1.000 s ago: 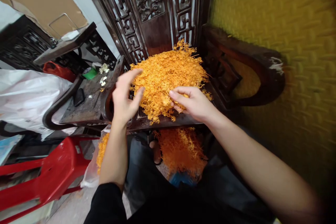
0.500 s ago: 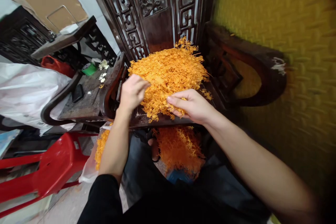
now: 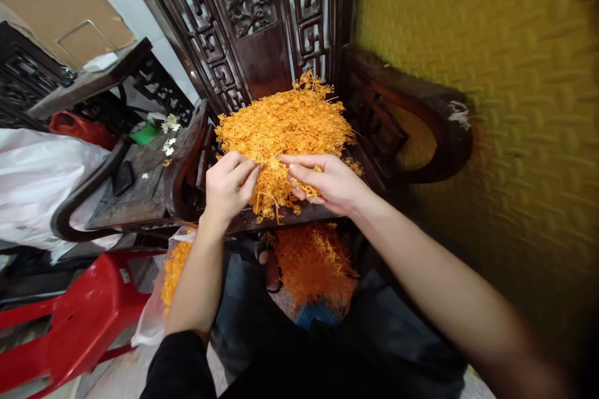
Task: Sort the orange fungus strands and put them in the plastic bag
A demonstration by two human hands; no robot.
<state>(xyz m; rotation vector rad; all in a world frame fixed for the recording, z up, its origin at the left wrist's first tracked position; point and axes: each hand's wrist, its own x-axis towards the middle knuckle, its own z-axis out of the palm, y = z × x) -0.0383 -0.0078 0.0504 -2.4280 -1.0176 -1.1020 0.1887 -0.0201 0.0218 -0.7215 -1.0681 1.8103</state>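
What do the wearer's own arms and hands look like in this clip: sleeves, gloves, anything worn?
Both the left hand and right hand are bare, without gloves; no watch or bracelet shows. A plain black sleeve ends around the left elbow, leaving the left forearm uncovered. The right forearm is bare too, with no sleeve visible.

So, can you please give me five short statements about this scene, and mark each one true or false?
1. Orange flower sprigs are piled on a carved wooden chair. True.
2. The left hand and the right hand are both at the near side of the pile. True.
3. The right hand is empty. False: it holds some orange sprigs.
4. A red plastic chair stands at the person's right. False: the red plastic chair is at the left.
5. White flowers lie left of the pile. True.
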